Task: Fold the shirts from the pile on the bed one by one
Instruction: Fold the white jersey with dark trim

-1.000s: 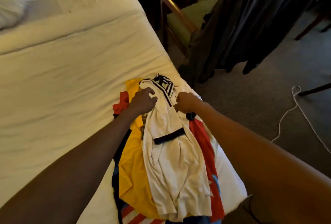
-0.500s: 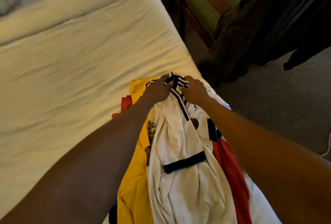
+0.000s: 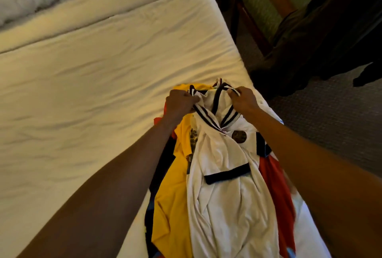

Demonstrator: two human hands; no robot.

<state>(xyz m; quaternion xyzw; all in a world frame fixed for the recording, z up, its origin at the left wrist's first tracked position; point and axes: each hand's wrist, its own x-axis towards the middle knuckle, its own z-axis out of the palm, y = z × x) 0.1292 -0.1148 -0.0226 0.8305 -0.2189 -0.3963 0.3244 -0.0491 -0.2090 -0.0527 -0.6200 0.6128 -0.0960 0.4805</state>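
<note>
Gripping the collar (image 3: 207,114) of the white shirt (image 3: 225,191) with left hand (image 3: 180,104) and right hand (image 3: 245,101), both curled round the fabric. Lies on top of the pile (image 3: 171,195) at the right edge of the bed (image 3: 93,92).

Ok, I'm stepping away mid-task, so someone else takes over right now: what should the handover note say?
Left hand and right hand each grip the collar of the white shirt.
It lies over the yellow shirt and red shirt, at the right edge of the bed.
Done: no folded shirt in view.
Left: fold this one, then the rest one by one.
</note>
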